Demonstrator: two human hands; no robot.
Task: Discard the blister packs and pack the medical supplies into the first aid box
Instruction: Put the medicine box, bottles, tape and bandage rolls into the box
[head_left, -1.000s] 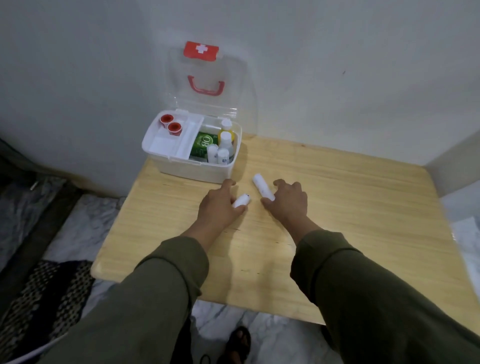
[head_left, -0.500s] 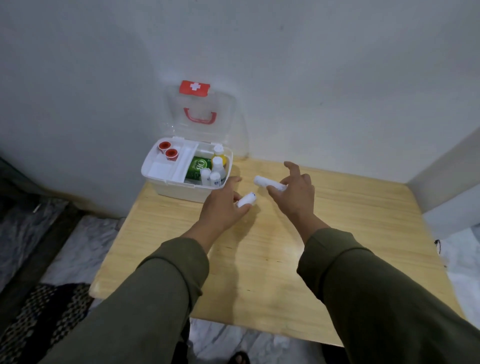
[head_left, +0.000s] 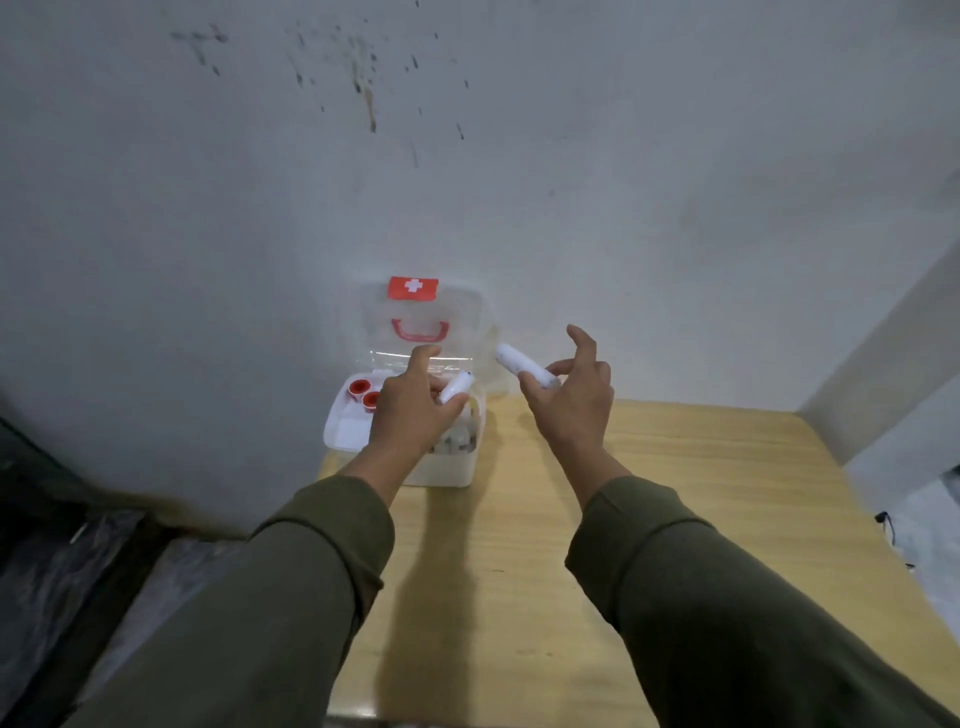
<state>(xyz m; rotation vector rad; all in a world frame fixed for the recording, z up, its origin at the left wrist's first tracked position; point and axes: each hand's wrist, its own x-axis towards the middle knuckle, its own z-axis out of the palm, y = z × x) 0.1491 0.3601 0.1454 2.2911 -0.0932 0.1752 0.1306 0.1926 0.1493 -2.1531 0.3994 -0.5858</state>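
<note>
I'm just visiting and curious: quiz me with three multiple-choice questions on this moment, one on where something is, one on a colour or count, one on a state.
1. Where is the left hand?
A. Over the open first aid box
B. Flat on the table
C. Touching the wall

2. How many red caps show in the box's tray?
A. One
B. Two
C. Four

3. What state is the box's lid in?
A. Shut and latched
B. Lying off on the table
C. Open, standing upright against the wall

Answers:
1. A, since the left hand holds a small white tube above the box's compartments.
2. B, since two red caps sit side by side at the tray's far left.
3. C, since the clear lid with the red cross label and red handle stands up behind the box. The right hand holds a longer white tube beside it.
</note>
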